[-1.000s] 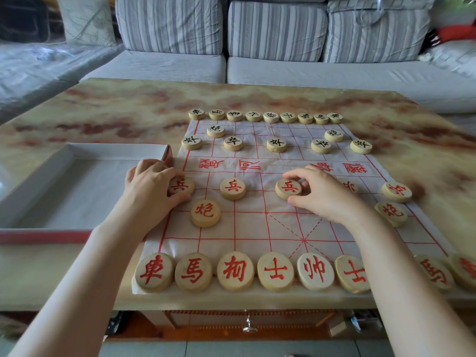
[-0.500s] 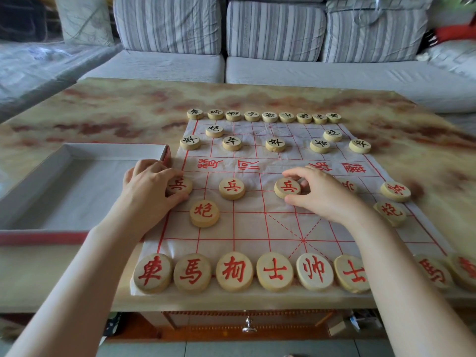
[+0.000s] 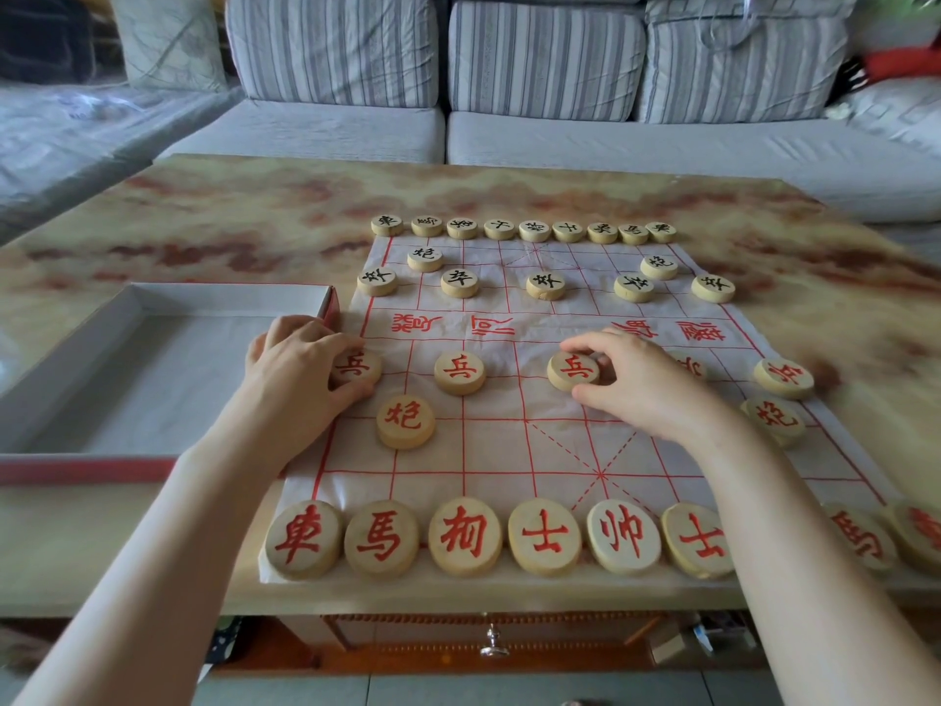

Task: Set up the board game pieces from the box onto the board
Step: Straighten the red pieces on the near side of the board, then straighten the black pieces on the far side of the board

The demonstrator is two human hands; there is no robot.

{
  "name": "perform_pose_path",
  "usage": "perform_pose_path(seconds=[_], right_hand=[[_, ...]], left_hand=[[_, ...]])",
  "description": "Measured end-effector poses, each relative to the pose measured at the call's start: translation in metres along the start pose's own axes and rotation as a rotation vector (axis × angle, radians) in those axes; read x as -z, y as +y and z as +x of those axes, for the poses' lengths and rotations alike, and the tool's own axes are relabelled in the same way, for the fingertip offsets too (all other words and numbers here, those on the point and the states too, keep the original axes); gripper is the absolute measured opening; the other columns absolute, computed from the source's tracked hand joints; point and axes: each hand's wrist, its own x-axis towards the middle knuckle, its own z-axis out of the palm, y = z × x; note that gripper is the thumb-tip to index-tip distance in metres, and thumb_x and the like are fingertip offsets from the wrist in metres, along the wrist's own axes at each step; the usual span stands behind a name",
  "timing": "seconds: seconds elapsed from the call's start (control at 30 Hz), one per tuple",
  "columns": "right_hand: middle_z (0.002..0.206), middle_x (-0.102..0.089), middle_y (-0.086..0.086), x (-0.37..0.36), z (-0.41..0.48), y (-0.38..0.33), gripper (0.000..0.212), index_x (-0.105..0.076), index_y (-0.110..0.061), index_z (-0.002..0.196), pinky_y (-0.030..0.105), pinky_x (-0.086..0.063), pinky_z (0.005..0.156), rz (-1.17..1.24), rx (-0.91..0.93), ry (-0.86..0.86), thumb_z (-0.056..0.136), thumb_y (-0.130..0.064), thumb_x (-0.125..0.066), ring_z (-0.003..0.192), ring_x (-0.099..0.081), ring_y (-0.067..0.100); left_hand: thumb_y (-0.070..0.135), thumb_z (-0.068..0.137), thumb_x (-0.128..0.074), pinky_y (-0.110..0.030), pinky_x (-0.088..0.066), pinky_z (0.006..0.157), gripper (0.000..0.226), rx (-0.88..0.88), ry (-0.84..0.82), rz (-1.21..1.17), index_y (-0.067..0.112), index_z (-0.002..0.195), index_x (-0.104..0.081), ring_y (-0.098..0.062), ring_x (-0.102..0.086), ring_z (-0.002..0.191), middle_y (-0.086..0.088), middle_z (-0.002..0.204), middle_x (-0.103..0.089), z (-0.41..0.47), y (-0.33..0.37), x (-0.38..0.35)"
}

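The paper xiangqi board [image 3: 509, 445], white with a red grid, lies creased on the table, and the cardboard box [image 3: 76, 471] sits touching its left edge. Black-lettered wooden discs [image 3: 534, 230] line the board's far side. A row of red-lettered discs [image 3: 466, 536] lines the near edge, with a red cannon [image 3: 406, 421] and a free soldier [image 3: 459, 372] farther in.

The left hand [image 3: 295, 369] curls its fingers and thumb round the leftmost red soldier [image 3: 356, 368] at the board's left border. The right hand [image 3: 636, 379] pinches the centre soldier [image 3: 574, 372] and half hides another soldier [image 3: 690, 364] behind it.

A striped sofa [image 3: 540, 58] stands beyond the marbled table [image 3: 203, 221].

Since half a second ago both hands keep hold of the same two soldiers, which have barely shifted.
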Motion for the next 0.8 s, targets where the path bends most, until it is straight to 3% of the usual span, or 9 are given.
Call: perform_pose_path(seconds=[0.17, 0.23, 0.3, 0.33, 0.43, 0.6, 0.8], right_hand=[[0.124, -0.050, -0.006, 0.003, -0.002, -0.004, 0.051, -0.048, -0.027, 0.132, 0.026, -0.036, 0.088, -0.012, -0.007, 0.004, 0.083, -0.025, -0.064, 0.117, -0.047, 0.013], [0.127, -0.049, -0.005, 0.006, -0.004, -0.005, 0.052, -0.047, -0.027, 0.133, 0.026, -0.033, 0.088, -0.024, -0.002, 0.041, 0.084, -0.029, -0.064, 0.121, -0.045, 0.014], [0.128, -0.049, -0.004, 0.009, -0.006, -0.007, 0.050, -0.049, -0.026, 0.131, 0.026, -0.032, 0.088, -0.020, 0.004, 0.067, 0.084, -0.031, -0.063, 0.122, -0.044, 0.015], [0.128, -0.049, -0.005, 0.010, -0.007, -0.008, 0.048, -0.050, -0.027, 0.130, 0.026, -0.032, 0.088, -0.013, 0.008, 0.070, 0.084, -0.031, -0.063, 0.121, -0.044, 0.015], [0.129, -0.049, -0.008, 0.012, -0.013, -0.008, 0.044, -0.052, -0.027, 0.128, 0.025, -0.031, 0.088, -0.012, 0.015, 0.067, 0.085, -0.031, -0.062, 0.122, -0.044, 0.012], [0.120, -0.051, -0.010, 0.023, -0.022, -0.001, 0.040, -0.055, -0.029, 0.124, 0.030, -0.035, 0.092, 0.035, -0.038, 0.093, 0.085, -0.030, -0.063, 0.120, -0.044, 0.011], [0.105, -0.049, -0.010, 0.044, -0.035, 0.025, 0.036, -0.059, -0.031, 0.119, 0.017, -0.028, 0.061, 0.057, -0.148, 0.207, 0.084, -0.026, -0.065, 0.097, -0.045, 0.004]], left_hand=[[0.038, 0.079, -0.066, -0.035, -0.021, 0.103, 0.044, -0.043, 0.113, -0.087, 0.021, 0.120, -0.061, -0.022, -0.032, 0.126, -0.001, 0.127, -0.056, -0.007, 0.011, 0.015], [0.029, 0.077, -0.070, -0.025, -0.029, 0.097, 0.039, -0.115, 0.173, -0.208, 0.019, 0.114, -0.065, -0.021, -0.045, 0.116, 0.000, 0.117, -0.061, -0.015, 0.020, 0.023], [0.022, 0.072, -0.075, -0.016, -0.033, 0.088, 0.040, -0.157, 0.121, -0.339, 0.018, 0.110, -0.067, -0.014, -0.052, 0.097, 0.007, 0.100, -0.061, -0.026, 0.030, 0.027], [0.022, 0.069, -0.077, -0.018, -0.036, 0.089, 0.043, -0.171, 0.073, -0.363, 0.018, 0.111, -0.067, -0.012, -0.052, 0.094, 0.010, 0.099, -0.059, -0.031, 0.034, 0.026], [0.030, 0.069, -0.077, -0.030, -0.039, 0.102, 0.053, -0.200, -0.103, -0.330, 0.024, 0.119, -0.061, -0.012, -0.053, 0.111, 0.008, 0.119, -0.058, -0.033, 0.037, 0.021], [0.037, 0.067, -0.076, -0.030, -0.050, 0.085, 0.052, -0.078, -0.213, -0.337, 0.033, 0.116, -0.061, -0.015, -0.062, 0.092, 0.007, 0.101, -0.063, -0.029, 0.037, 0.017], [0.032, 0.066, -0.078, -0.035, -0.047, 0.089, 0.048, -0.119, -0.159, -0.343, 0.023, 0.111, -0.066, -0.017, -0.058, 0.094, 0.003, 0.106, -0.062, -0.027, 0.039, 0.015]])
